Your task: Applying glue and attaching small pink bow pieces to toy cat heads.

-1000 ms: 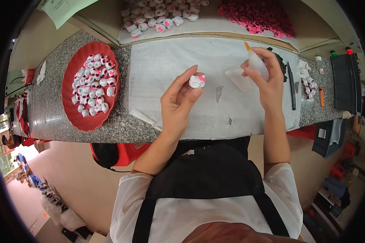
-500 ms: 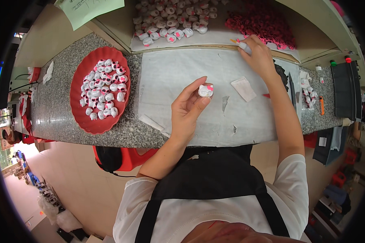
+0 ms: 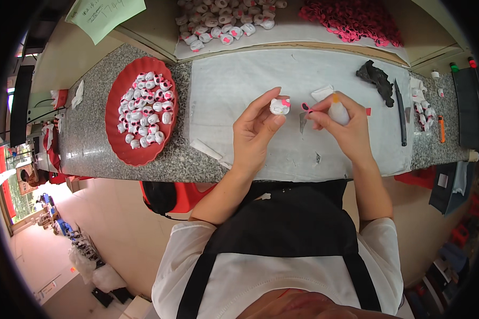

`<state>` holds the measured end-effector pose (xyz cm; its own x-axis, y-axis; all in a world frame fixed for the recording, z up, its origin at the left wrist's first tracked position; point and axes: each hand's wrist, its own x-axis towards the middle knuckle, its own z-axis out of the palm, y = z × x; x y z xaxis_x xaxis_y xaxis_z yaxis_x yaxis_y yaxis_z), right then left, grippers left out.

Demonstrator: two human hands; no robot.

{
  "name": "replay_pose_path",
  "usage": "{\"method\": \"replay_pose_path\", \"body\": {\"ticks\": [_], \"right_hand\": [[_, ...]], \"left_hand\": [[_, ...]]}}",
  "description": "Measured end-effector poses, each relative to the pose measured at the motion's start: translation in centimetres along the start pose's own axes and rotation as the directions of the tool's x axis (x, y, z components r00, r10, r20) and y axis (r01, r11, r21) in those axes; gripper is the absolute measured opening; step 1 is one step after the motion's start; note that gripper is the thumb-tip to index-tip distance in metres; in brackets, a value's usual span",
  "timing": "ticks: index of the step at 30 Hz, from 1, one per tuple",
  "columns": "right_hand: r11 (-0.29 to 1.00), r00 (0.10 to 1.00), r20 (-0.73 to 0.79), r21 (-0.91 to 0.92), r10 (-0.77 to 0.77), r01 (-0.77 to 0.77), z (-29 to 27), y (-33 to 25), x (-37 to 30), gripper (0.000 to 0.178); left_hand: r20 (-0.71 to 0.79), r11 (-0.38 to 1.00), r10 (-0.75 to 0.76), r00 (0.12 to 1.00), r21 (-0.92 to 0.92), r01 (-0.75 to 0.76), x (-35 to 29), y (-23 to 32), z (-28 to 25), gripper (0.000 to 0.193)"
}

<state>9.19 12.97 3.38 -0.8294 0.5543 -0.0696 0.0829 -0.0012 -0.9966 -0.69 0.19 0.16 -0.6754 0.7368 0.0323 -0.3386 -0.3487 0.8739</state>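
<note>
My left hand [image 3: 254, 130] pinches a small white cat-head figure [image 3: 280, 106] with a pink bow between thumb and fingers, above the paper-covered worktop. Just to its right, my right hand [image 3: 341, 126] holds a tiny pink piece [image 3: 305, 107] with dark spots, like miniature glasses, at the thumb and fingertips. A white squeeze bottle [image 3: 339, 112] with an orange-yellow tip is tucked in the same hand, tip pointing away from me. The pink piece and the figure are a short gap apart. Part of the bottle is hidden by my fingers.
A red scalloped plate [image 3: 113, 139] of figures with pink glasses stands left. On the back shelf lie many white figures [image 3: 218, 21] and a heap of pink pieces [image 3: 351, 21]. A crumpled black cloth [image 3: 377, 82], a black pen-like tool [image 3: 400, 114] and an orange lighter [image 3: 442, 129] lie right.
My right hand has come back from the shelf's pink heap toward the figure, with a pink piece at its fingertips and the bottle still held. My left hand keeps the figure. The view has shifted slightly.
</note>
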Motion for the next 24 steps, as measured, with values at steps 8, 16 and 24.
{"method": "replay_pose_path", "body": {"ticks": [8, 16, 24], "right_hand": [[0.981, 0.999, 0.029, 0.191, -0.025, 0.019, 1.0, 0.3, -1.6, 0.006], [0.991, 1.0, 0.015, 0.13, -0.012, 0.01, 0.8, 0.9, -1.3, 0.008], [0.986, 1.0, 0.015, 0.165, 0.0, -0.002, 1.1, 1.4, -1.5, 0.012]], "left_hand": [[0.233, 0.844, 0.133, 0.963, 0.483, -0.234, 0.0, -0.4, -0.1, 0.034], [0.271, 0.773, 0.156, 0.95, 0.565, -0.288, 0.0, -0.2, 0.3, 0.034], [0.229, 0.9, 0.102, 0.968, 0.394, -0.189, -0.2, -0.1, 0.3, 0.033]]}}
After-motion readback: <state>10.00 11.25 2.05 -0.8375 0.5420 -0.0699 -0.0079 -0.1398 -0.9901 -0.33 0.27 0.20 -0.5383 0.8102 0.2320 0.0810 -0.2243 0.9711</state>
